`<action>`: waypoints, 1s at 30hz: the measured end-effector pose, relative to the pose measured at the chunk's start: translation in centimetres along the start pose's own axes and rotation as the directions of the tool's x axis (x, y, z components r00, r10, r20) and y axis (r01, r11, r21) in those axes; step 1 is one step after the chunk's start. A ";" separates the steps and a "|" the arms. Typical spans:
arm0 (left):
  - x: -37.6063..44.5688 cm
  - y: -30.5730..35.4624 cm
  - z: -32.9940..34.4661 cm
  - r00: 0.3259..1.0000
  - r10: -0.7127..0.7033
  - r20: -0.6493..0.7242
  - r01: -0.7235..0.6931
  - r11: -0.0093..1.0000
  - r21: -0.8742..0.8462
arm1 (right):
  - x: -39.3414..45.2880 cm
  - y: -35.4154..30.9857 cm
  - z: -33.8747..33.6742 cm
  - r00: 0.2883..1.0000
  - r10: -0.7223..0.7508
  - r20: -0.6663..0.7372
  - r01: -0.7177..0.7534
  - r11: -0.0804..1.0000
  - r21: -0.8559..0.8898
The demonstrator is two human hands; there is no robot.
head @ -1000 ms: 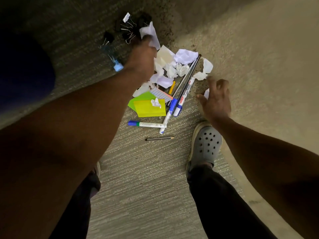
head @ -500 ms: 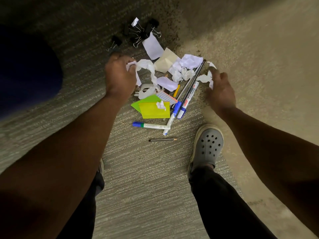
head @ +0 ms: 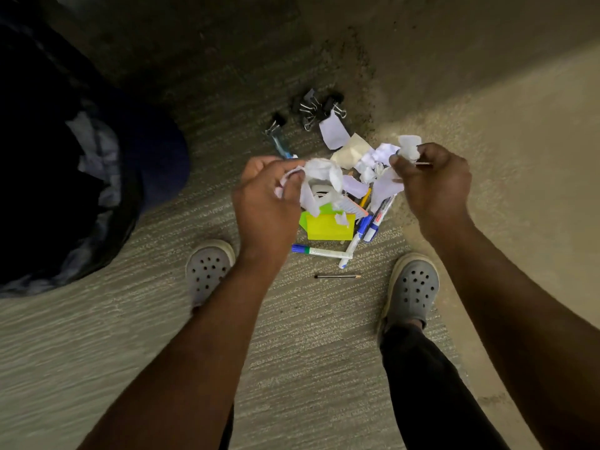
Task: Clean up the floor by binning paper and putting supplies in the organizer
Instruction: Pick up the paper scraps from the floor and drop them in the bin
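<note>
Two hands over grey carpet (head: 308, 336). Black-lined bin (head: 65, 196) far left. Left hand (head: 266, 203) clutches crumpled white paper (head: 319, 177); right hand (head: 431, 180) pinches paper scraps (head: 409, 147). Below them: yellow sticky notes (head: 328, 227), blue-capped markers (head: 319, 251), binder clips (head: 316, 107), pencil (head: 337, 276).

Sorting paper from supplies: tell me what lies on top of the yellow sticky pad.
A small crumpled white scrap sits on the yellow pad near its top edge. The pad overlaps a green pad, mostly covered. What lies beneath both is hidden.
</note>
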State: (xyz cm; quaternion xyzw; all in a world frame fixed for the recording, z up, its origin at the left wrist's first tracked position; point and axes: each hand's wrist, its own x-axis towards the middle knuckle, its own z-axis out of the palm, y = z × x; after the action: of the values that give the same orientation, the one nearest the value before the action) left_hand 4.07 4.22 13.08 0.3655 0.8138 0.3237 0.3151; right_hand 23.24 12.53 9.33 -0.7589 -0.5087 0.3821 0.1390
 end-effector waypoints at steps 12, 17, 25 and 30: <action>2.7 0.0 -24.4 0.885 0.074 -0.460 0.051 0.965 0.255 | -17.2 -25.4 7.7 0.691 -0.722 0.038 0.617 0.617 0.489; 4.3 -5.1 -27.4 0.917 -0.086 -0.390 0.245 0.892 0.381 | -19.3 -28.2 14.1 0.520 -0.756 0.397 0.721 0.638 0.272; 4.7 -7.1 -27.1 0.925 -0.106 -0.365 0.229 0.922 0.311 | -19.1 -28.1 14.2 0.512 -0.839 0.186 0.805 0.544 0.236; 0.9 -1.3 -21.6 0.841 0.313 -0.441 -0.243 0.947 0.210 | -15.7 -21.4 9.6 0.689 -0.716 -0.113 0.713 0.641 0.286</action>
State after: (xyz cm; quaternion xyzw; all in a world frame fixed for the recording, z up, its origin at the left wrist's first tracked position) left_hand -13.15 -2.14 24.62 0.4127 0.8252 0.3843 0.0313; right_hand -0.91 6.51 22.68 -0.4631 -0.7012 0.3745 0.3919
